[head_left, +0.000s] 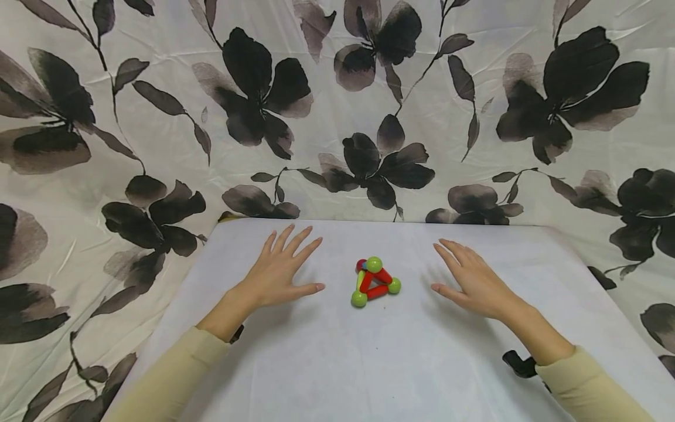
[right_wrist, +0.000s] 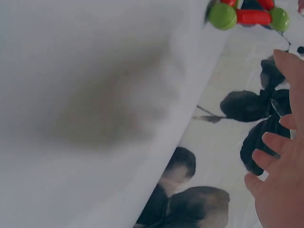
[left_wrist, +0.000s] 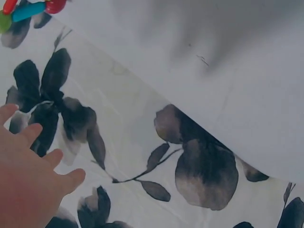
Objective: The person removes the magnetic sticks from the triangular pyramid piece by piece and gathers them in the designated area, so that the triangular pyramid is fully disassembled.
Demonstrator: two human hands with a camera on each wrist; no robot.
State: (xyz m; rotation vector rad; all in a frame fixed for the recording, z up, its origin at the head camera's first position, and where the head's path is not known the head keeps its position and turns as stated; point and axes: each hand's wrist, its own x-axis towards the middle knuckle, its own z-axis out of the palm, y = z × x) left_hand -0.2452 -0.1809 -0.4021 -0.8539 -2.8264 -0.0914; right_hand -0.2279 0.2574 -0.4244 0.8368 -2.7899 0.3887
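A ball-and-rod construction toy (head_left: 367, 281) lies on the white tabletop (head_left: 327, 363) a little right of the middle of the head view, between the two hands and touched by neither. Three green balls (head_left: 374, 264) stand at its corners, three red rods (head_left: 377, 291) join them in a triangle, and a red ball (head_left: 361, 265) is seen at its upper left side. A yellow-green rod (head_left: 361, 279) runs along its left side, and a blue rod (left_wrist: 28, 12) shows clearly in the upper left corner of the left wrist view, beside the red ball. The left hand (head_left: 281, 272), left of the centre in the head view, is spread, with its fingers straight and the thumb pointing to the toy; it holds nothing. The right hand (head_left: 471, 284), right of the centre, also holds nothing; its fingers are extended and lie nearer to each other, with the thumb apart. Both arms enter from the lower corners in pale yellow sleeves (head_left: 590, 384), and a black object (head_left: 519, 364) is near the right cuff. A floral cloth (head_left: 316, 138) with dark flowers fills the upper part of the frame, behind the tabletop.
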